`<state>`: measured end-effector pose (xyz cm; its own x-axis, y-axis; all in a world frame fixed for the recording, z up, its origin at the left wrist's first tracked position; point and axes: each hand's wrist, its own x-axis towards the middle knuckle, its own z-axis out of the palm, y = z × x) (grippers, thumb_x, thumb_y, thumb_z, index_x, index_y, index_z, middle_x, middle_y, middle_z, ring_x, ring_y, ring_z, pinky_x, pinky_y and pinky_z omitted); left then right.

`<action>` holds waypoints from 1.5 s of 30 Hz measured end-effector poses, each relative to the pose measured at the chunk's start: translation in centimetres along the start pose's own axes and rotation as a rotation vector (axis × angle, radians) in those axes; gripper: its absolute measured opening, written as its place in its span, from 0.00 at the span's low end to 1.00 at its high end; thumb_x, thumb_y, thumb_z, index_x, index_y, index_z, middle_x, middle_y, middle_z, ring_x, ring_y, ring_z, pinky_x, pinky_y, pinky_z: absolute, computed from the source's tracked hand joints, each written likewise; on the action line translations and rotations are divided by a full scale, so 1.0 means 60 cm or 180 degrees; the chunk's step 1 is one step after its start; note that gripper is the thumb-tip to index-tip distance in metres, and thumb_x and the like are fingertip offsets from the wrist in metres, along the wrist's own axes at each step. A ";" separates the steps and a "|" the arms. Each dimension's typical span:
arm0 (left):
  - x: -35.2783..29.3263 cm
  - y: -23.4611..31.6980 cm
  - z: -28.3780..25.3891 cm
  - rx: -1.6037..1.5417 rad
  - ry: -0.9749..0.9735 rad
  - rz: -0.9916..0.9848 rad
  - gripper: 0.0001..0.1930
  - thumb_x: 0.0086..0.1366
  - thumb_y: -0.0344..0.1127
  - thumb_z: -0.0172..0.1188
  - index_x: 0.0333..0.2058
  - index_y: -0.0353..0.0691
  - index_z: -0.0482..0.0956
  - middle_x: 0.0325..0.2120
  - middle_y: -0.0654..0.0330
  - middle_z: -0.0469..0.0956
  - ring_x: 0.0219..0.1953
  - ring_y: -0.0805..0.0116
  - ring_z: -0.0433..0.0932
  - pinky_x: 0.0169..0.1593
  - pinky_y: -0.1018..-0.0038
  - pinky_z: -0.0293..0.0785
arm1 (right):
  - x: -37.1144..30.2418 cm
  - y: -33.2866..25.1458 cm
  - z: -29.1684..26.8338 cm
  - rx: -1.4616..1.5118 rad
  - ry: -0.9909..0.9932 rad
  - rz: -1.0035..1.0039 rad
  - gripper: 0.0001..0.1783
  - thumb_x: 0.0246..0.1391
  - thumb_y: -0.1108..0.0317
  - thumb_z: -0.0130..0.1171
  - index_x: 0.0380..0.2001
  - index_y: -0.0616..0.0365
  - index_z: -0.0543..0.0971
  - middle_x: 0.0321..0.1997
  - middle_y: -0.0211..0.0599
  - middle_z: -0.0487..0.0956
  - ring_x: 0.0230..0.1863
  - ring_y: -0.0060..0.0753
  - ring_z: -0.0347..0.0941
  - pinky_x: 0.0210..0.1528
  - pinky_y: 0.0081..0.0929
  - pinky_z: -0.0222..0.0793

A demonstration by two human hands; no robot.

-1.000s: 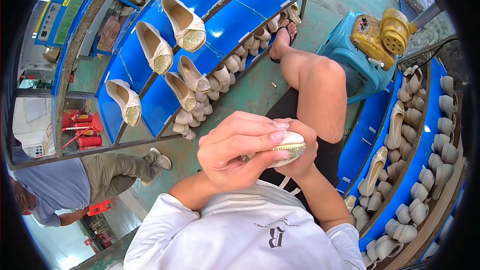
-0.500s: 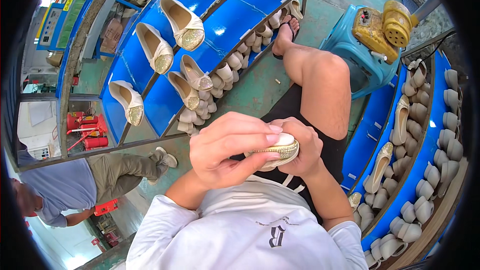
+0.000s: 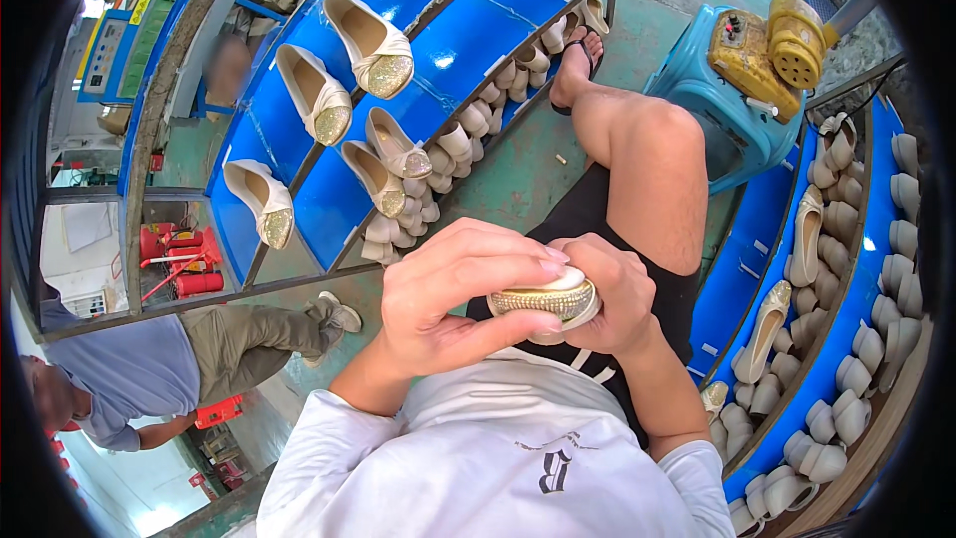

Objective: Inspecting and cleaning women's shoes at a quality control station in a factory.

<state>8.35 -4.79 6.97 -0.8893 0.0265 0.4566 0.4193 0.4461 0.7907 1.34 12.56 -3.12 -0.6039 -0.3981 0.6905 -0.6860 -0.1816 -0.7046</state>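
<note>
In front of my lap, both hands are closed around a pale shoe, seen end-on, with a band of small sparkling studs along it. My left hand pinches it between the fingertips on the upper side and the thumb along the studded band. On the other side, my right hand wraps around the shoe's end, its thumb pressing near the top edge. Much of the shoe is hidden behind the fingers. Several cream flats with gold glitter toes, such as this flat, stand on the blue rack ahead.
Right of me, a second blue rack holds rows of pale shoe forms and glitter-toed flats. A yellow machine sits on a light-blue plastic stool beyond my knee. At left, a person stands beside the rack.
The shoe has turned slightly in my hands, so more of the studded band shows. My left fingers and right thumb have shifted a little on it. The whole view has moved slightly.
</note>
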 end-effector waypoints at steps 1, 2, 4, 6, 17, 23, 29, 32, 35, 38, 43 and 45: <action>0.000 -0.001 0.000 0.0062 -0.0023 0.0019 0.19 0.54 0.26 0.80 0.45 0.34 0.87 0.40 0.53 0.88 0.42 0.57 0.87 0.44 0.68 0.83 | 0.000 -0.001 0.001 -0.0029 -0.0009 0.0006 0.33 0.43 0.61 0.82 0.50 0.62 0.77 0.37 0.37 0.84 0.30 0.35 0.82 0.25 0.28 0.75; -0.001 -0.003 0.001 0.0055 -0.0024 0.0019 0.19 0.54 0.26 0.80 0.45 0.34 0.87 0.40 0.53 0.88 0.42 0.57 0.87 0.44 0.68 0.83 | 0.000 -0.001 0.001 -0.0058 -0.0022 0.0011 0.33 0.43 0.62 0.82 0.50 0.62 0.77 0.37 0.37 0.83 0.29 0.35 0.82 0.25 0.28 0.75; -0.003 -0.007 0.000 0.0149 -0.0028 0.0034 0.19 0.53 0.25 0.79 0.45 0.34 0.87 0.40 0.53 0.88 0.41 0.57 0.87 0.43 0.68 0.83 | -0.001 0.000 0.004 -0.0089 -0.0025 0.0013 0.33 0.43 0.63 0.82 0.50 0.62 0.77 0.37 0.37 0.83 0.29 0.35 0.81 0.25 0.28 0.75; -0.005 -0.016 0.004 0.0207 0.0069 0.0270 0.19 0.53 0.25 0.79 0.45 0.34 0.87 0.40 0.53 0.88 0.41 0.57 0.88 0.43 0.68 0.83 | 0.000 0.001 0.006 -0.0112 -0.0027 0.0014 0.32 0.42 0.65 0.81 0.50 0.62 0.77 0.37 0.37 0.83 0.29 0.35 0.81 0.25 0.29 0.75; -0.014 -0.002 -0.038 0.0029 0.0200 0.0020 0.22 0.53 0.30 0.82 0.45 0.29 0.86 0.41 0.46 0.86 0.44 0.53 0.88 0.46 0.66 0.86 | 0.068 -0.047 -0.029 -0.0803 -0.0511 -0.0084 0.27 0.34 0.76 0.67 0.45 0.60 0.84 0.36 0.35 0.82 0.27 0.31 0.77 0.24 0.27 0.73; -0.014 0.009 -0.043 0.0258 0.0211 0.0033 0.20 0.53 0.28 0.81 0.44 0.29 0.86 0.40 0.46 0.87 0.42 0.54 0.89 0.46 0.66 0.87 | 0.095 -0.072 -0.046 -0.1445 -0.0943 -0.0253 0.24 0.39 0.72 0.66 0.46 0.60 0.85 0.36 0.32 0.81 0.24 0.24 0.71 0.21 0.21 0.66; -0.014 -0.002 -0.032 0.0602 0.0291 0.0409 0.19 0.54 0.28 0.80 0.43 0.30 0.86 0.41 0.46 0.87 0.42 0.55 0.89 0.47 0.66 0.87 | 0.092 -0.067 -0.048 -0.1575 -0.1008 -0.0359 0.24 0.40 0.70 0.67 0.46 0.60 0.85 0.37 0.32 0.80 0.24 0.23 0.69 0.20 0.19 0.62; -0.010 0.001 -0.035 0.0450 0.0211 0.0171 0.20 0.54 0.30 0.81 0.44 0.30 0.85 0.43 0.46 0.87 0.44 0.55 0.88 0.49 0.64 0.87 | 0.094 -0.063 -0.049 -0.1607 -0.0888 -0.0375 0.24 0.40 0.70 0.67 0.46 0.60 0.85 0.37 0.32 0.80 0.24 0.22 0.69 0.19 0.19 0.61; -0.007 0.014 -0.033 0.0317 0.0168 -0.0234 0.23 0.53 0.33 0.82 0.45 0.30 0.85 0.44 0.46 0.87 0.46 0.55 0.88 0.51 0.63 0.86 | 0.099 -0.065 -0.050 -0.1692 -0.0899 -0.0485 0.23 0.41 0.69 0.67 0.45 0.61 0.85 0.37 0.33 0.81 0.23 0.21 0.69 0.19 0.19 0.60; -0.003 0.022 -0.028 0.0340 0.0095 -0.0430 0.24 0.53 0.34 0.83 0.45 0.31 0.84 0.44 0.47 0.87 0.47 0.55 0.88 0.53 0.62 0.85 | 0.101 -0.068 -0.051 -0.1751 -0.0962 -0.0565 0.23 0.41 0.69 0.67 0.44 0.62 0.85 0.38 0.35 0.83 0.24 0.21 0.69 0.19 0.18 0.59; 0.002 0.018 -0.025 0.0485 0.0054 -0.0170 0.20 0.54 0.30 0.81 0.44 0.32 0.85 0.43 0.48 0.88 0.45 0.56 0.88 0.52 0.63 0.87 | 0.096 -0.065 -0.049 -0.1750 -0.0870 -0.0548 0.21 0.41 0.69 0.68 0.43 0.64 0.85 0.38 0.37 0.84 0.24 0.21 0.70 0.18 0.18 0.58; 0.002 0.016 -0.024 0.0638 0.0018 0.0026 0.19 0.55 0.29 0.80 0.44 0.32 0.86 0.43 0.49 0.88 0.44 0.56 0.89 0.51 0.64 0.87 | 0.093 -0.064 -0.047 -0.1749 -0.0860 -0.0569 0.21 0.41 0.69 0.68 0.42 0.64 0.85 0.38 0.37 0.84 0.24 0.21 0.70 0.18 0.18 0.58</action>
<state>8.90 -5.64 8.37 -0.8847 0.0259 0.4654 0.3811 0.6151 0.6902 -0.56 13.53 3.89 -0.3863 -0.6302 0.6735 -0.9182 0.1930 -0.3461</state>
